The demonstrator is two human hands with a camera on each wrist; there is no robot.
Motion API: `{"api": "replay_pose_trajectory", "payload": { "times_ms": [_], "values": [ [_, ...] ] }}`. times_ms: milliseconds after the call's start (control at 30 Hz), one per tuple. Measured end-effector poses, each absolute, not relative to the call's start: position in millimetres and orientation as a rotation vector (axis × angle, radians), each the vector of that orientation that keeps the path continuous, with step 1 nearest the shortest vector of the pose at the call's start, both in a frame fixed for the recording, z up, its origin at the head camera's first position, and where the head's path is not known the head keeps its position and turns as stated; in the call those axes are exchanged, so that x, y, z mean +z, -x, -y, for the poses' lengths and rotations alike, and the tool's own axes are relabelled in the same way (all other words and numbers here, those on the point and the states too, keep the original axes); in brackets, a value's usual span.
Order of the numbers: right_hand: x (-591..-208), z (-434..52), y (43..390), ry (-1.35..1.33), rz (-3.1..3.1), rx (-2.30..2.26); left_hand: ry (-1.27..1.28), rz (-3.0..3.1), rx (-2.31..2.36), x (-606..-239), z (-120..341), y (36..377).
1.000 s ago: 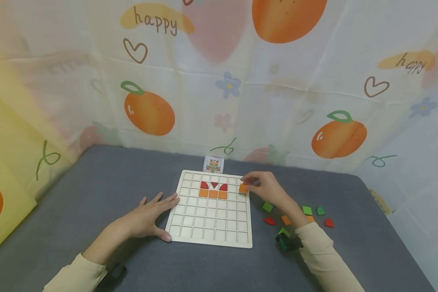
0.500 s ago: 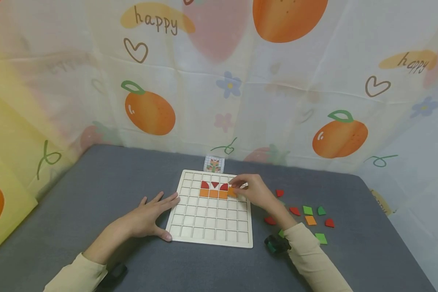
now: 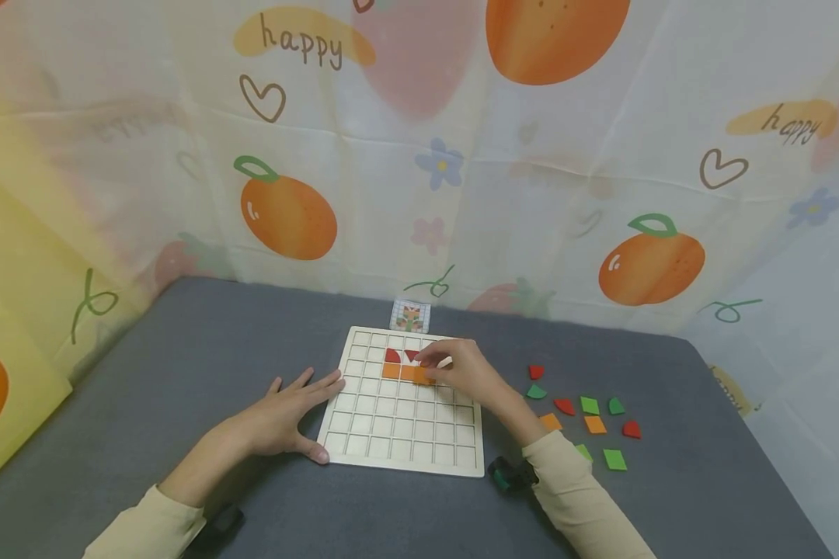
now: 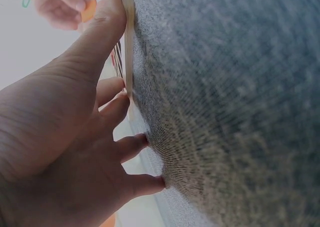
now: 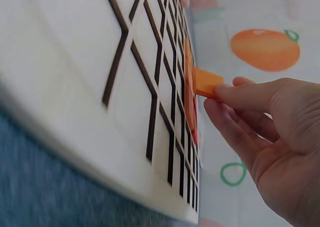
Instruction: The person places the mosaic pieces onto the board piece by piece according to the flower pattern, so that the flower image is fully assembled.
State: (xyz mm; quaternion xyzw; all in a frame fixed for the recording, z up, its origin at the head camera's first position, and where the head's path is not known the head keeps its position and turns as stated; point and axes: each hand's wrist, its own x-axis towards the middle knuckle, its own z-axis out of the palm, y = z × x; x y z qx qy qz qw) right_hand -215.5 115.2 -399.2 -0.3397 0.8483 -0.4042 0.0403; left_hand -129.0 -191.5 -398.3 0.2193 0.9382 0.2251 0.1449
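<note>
The right hand (image 3: 461,371) is pinching an orange tile (image 5: 206,82) over the grid board (image 3: 403,435), hiding part of the red and orange tiles already seated. The left hand (image 3: 280,415) is lying flat, fingers spread, against the board's left edge. Loose pieces (image 3: 590,415) are lying to the right, a small card (image 3: 409,317) behind.

The right hand (image 3: 461,371) has carried its pinched orange tile (image 5: 207,82) leftward from the board's (image 3: 363,446) right edge to over the orange row, its forearm uncovering loose pieces (image 3: 590,405) behind the wrist.
</note>
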Motion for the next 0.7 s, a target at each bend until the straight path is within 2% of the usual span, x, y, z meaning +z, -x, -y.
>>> {"api": "replay_pose_trajectory", "payload": {
  "times_ms": [700],
  "values": [
    [-408.9,-93.9,208.5,1.109,-2.613,-1.102,-0.636,-2.699,0.649,-398.1,191.4,129.2]
  ]
}}
